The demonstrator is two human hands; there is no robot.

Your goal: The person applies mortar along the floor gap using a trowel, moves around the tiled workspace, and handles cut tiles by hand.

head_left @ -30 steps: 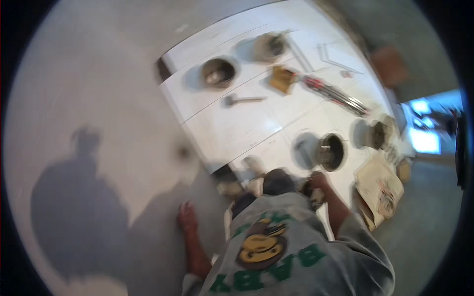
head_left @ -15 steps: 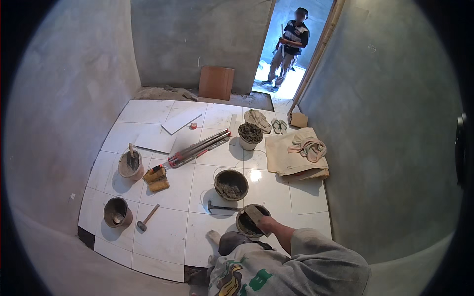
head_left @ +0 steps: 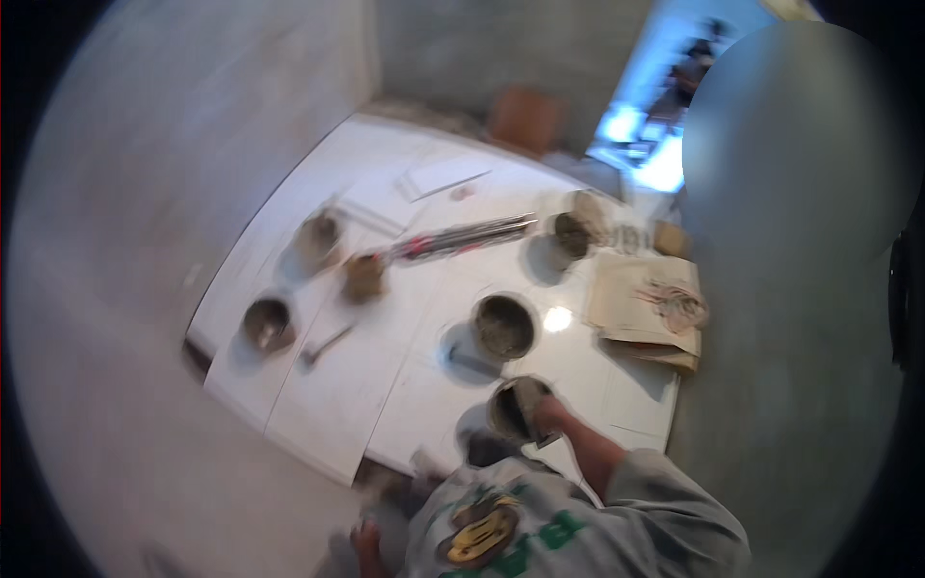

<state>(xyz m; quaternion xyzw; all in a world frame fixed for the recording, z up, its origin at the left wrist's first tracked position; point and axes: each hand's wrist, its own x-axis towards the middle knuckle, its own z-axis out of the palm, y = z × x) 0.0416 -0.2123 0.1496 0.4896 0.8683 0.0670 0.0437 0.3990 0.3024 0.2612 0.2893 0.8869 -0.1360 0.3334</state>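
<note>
My right hand [head_left: 551, 416] is closed on a flat, rectangular, mortar-grey trowel [head_left: 528, 393], its outline smeared by motion. The trowel is over a dark bucket [head_left: 501, 412] in front of me, which hand and tool partly cover. Down by my left side is my left hand [head_left: 365, 539], too blurred to make out its fingers. Just beyond the bucket lies a hammer [head_left: 474, 362]. A second dark bucket [head_left: 505, 328], with grey mortar in it, stands behind that.
White floor tiles [head_left: 318, 385] spread around me. To the left are two buckets [head_left: 267, 324], a mallet [head_left: 326, 345] and a yellowish sponge-like block [head_left: 364, 277]. Metal bars [head_left: 467, 237] lie farther off. Cardboard [head_left: 617, 299] with a cloth lies right. A person [head_left: 686, 77] stands in the doorway.
My view has swung and tilted, so the floor and its objects appear shifted and the picture is blurred. My left hand has come into view at the lower edge. My right hand stays at the bucket.
</note>
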